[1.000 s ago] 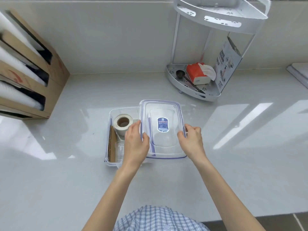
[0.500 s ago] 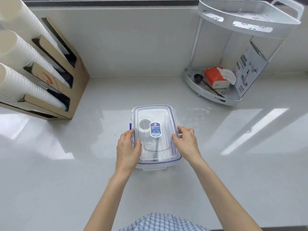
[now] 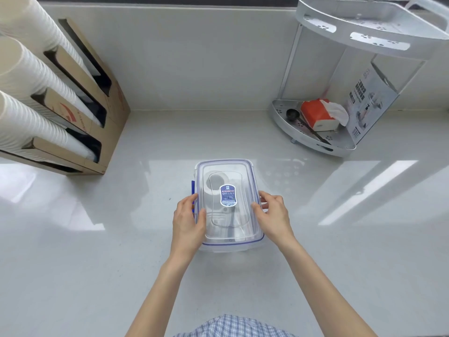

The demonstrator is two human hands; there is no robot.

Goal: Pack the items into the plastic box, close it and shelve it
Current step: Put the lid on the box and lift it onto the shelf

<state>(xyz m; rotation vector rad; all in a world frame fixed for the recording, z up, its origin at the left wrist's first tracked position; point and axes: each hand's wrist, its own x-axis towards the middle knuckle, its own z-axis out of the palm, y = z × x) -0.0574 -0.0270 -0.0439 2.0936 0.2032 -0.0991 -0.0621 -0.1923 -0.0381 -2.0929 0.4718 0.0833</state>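
Observation:
A clear plastic box (image 3: 228,244) stands on the white counter in front of me, with its blue-rimmed lid (image 3: 227,166) lying on top. A blue label sits in the lid's middle. Through the lid I make out a white tape roll (image 3: 215,183) and other blurred items. My left hand (image 3: 188,222) presses on the lid's left edge, thumb on top. On the lid's right edge rests my right hand (image 3: 273,218), fingers curled over the side. A two-tier white corner shelf (image 3: 313,139) stands at the back right.
The shelf's lower tier holds an orange tissue pack (image 3: 318,114), a black spoon (image 3: 292,115) and a printed carton (image 3: 369,103). A cardboard dispenser (image 3: 97,113) with stacks of white paper cups (image 3: 31,76) stands at the left. A wall runs along the back.
The lid, which lay offset to the right of the open box, has been slid over the box and now covers it. Both hands stay on its sides.

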